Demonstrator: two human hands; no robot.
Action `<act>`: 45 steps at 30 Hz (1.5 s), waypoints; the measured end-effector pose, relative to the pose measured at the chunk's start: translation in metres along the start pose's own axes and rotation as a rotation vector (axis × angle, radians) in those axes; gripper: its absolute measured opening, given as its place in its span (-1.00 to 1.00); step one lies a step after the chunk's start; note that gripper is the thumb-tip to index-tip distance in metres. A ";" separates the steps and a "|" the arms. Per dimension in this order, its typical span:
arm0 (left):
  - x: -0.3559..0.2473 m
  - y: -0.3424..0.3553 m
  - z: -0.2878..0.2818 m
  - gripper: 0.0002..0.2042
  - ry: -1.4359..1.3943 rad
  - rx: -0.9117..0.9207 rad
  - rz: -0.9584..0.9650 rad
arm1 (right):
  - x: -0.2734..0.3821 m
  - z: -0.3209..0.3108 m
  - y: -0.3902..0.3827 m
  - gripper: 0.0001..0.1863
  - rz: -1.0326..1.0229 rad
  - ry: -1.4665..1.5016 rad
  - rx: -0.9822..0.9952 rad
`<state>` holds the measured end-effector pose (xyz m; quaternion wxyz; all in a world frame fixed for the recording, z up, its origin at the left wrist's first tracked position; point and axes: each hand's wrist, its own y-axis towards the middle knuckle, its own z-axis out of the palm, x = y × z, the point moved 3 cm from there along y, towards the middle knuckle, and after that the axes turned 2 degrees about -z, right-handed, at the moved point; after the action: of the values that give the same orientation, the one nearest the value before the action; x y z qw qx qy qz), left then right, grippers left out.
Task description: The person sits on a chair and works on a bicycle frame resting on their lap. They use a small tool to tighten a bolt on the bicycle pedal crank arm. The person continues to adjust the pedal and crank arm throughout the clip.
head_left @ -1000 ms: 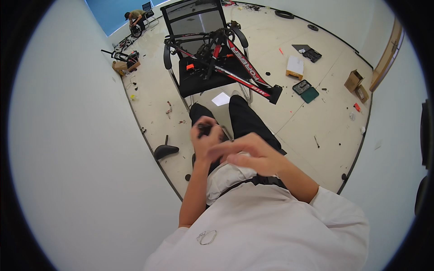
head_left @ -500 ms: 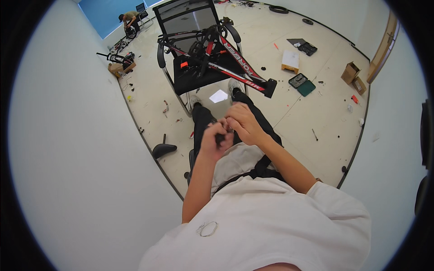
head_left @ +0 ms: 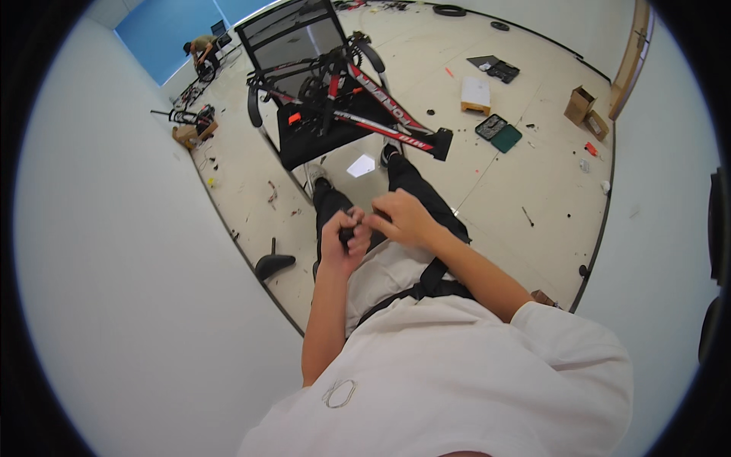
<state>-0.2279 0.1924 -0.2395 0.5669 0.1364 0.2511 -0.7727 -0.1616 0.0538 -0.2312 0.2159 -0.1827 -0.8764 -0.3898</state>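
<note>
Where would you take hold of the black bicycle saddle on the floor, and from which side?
Probably by its slim seatpost, from above and the right: the straight post juts clear of the wider saddle, while the wall rises close on the left. Whether the post stands upright or slants is hard to tell.

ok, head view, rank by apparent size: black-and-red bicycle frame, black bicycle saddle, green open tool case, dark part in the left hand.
1. Black-and-red bicycle frame
2. Green open tool case and black bicycle saddle: too alike to rank
3. Dark part in the left hand, partly hidden
</note>
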 end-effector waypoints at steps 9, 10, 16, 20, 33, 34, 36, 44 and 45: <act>0.041 0.020 -0.009 -0.70 0.193 -0.181 0.128 | -0.056 0.029 -0.021 -0.48 0.397 0.399 -0.327; 0.045 0.023 -0.009 -0.67 0.339 -0.215 0.123 | -0.067 0.038 -0.025 -0.31 0.416 0.411 -0.350; 0.061 0.038 -0.016 -0.61 0.605 -0.208 0.265 | -0.072 0.037 -0.025 -0.63 1.040 1.466 -0.343; 0.055 0.042 -0.004 -0.61 0.580 -0.283 0.374 | -0.051 0.010 0.008 -0.74 1.024 1.476 -0.372; 0.064 0.080 -0.047 -0.75 -0.065 -0.211 -0.188 | 0.081 0.026 0.007 -0.61 -0.172 0.024 0.137; 0.061 0.081 -0.051 -0.75 -0.072 -0.202 -0.200 | 0.078 0.026 0.006 -0.62 -0.171 0.043 0.180; 0.055 0.081 -0.058 -0.78 -0.083 -0.179 -0.191 | 0.067 0.024 -0.002 -0.65 -0.168 0.082 0.265; 0.032 0.070 -0.048 -0.76 -0.323 -0.137 0.076 | 0.040 -0.010 -0.009 -0.84 -0.127 0.099 0.416; 0.029 0.066 -0.041 -0.75 -0.313 -0.120 0.104 | 0.043 -0.012 -0.006 -0.84 -0.139 0.111 0.404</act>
<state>-0.1776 0.1762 -0.3038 0.6454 -0.0067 0.1981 -0.7377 -0.1982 0.0477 -0.2056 0.2685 -0.0531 -0.9340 -0.2297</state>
